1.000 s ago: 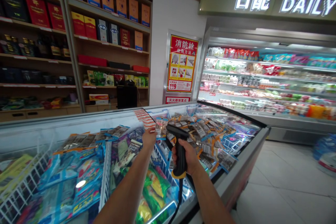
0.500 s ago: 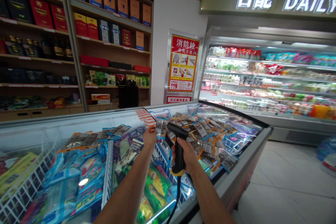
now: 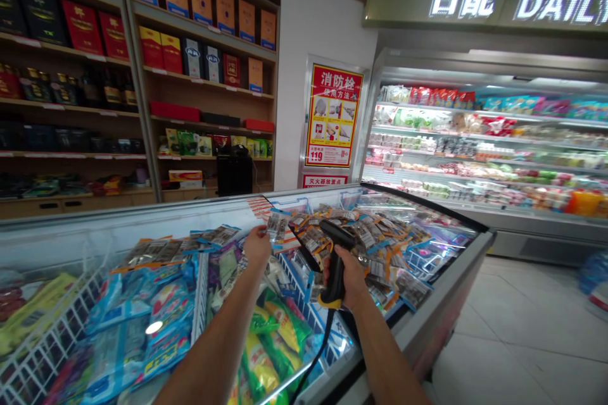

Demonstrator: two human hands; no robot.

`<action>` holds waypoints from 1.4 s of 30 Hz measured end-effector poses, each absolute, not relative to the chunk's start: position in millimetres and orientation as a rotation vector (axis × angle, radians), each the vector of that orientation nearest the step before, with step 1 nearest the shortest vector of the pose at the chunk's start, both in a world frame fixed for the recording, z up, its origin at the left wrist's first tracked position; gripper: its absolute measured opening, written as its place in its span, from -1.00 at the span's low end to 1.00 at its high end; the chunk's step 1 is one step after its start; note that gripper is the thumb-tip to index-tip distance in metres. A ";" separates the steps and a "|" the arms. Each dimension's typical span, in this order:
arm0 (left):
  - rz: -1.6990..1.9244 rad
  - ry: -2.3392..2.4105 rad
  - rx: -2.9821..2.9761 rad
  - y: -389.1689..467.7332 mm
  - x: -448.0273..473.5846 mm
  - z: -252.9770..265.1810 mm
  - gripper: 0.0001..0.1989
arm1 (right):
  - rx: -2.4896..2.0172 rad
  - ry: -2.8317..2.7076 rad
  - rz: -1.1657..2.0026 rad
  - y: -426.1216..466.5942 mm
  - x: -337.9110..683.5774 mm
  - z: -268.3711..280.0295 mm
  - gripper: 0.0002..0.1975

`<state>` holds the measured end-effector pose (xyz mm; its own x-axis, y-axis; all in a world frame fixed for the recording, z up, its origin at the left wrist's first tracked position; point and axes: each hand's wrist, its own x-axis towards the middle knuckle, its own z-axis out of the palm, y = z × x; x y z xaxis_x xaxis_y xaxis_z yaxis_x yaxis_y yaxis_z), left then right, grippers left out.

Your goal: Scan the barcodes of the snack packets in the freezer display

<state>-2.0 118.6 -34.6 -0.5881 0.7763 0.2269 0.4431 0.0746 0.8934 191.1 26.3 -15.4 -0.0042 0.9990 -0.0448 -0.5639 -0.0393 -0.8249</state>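
Pinched in my left hand (image 3: 257,245) is a small packet (image 3: 278,228) with a clear, dark-and-white printed face and a blue edge, held above the open chest freezer (image 3: 456,278). My right hand (image 3: 350,275) wraps round the grip of a black and yellow barcode scanner (image 3: 336,266); its head points up and left, and a black cable (image 3: 323,348) hangs from its base. Behind and right of the scanner lies a heap of similar packets (image 3: 370,234) with orange and blue edges. More such packets (image 3: 156,252) lie in a row to the left.
White wire dividers (image 3: 200,294) split the freezer. Blue bags (image 3: 128,329) fill the left section, and green-yellow corn bags (image 3: 270,348) lie below my arms. Shelves of boxed goods (image 3: 202,0) stand behind; a lit refrigerated display (image 3: 475,145) is at the right, beyond the tiled floor (image 3: 503,329).
My left hand has moved slightly left with the packet, drawing it away from the scanner. My right hand has shifted a little to the right with the scanner.
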 end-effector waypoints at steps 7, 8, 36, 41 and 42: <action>1.425 2.349 1.168 91.5 -50.9 -23.0 -0.66 | -0.802 -0.708 1.354 24.8 218.7 -18.2 -0.72; 1.441 2.405 1.146 88.4 -51.1 -21.9 -0.64 | -0.801 -0.698 1.348 24.5 221.8 -19.8 -0.72; 1.341 1.789 1.440 109.1 32.7 -20.1 -0.61 | -0.720 -0.739 1.531 19.7 201.4 -24.4 -0.70; 1.690 1.988 1.106 124.8 -11.8 -30.8 -0.53 | -0.854 -0.909 1.651 18.2 182.5 -25.7 -0.68; 1.721 1.977 1.075 128.3 -15.3 -34.9 -0.53 | -0.859 -0.943 1.665 18.1 180.9 -26.3 -0.68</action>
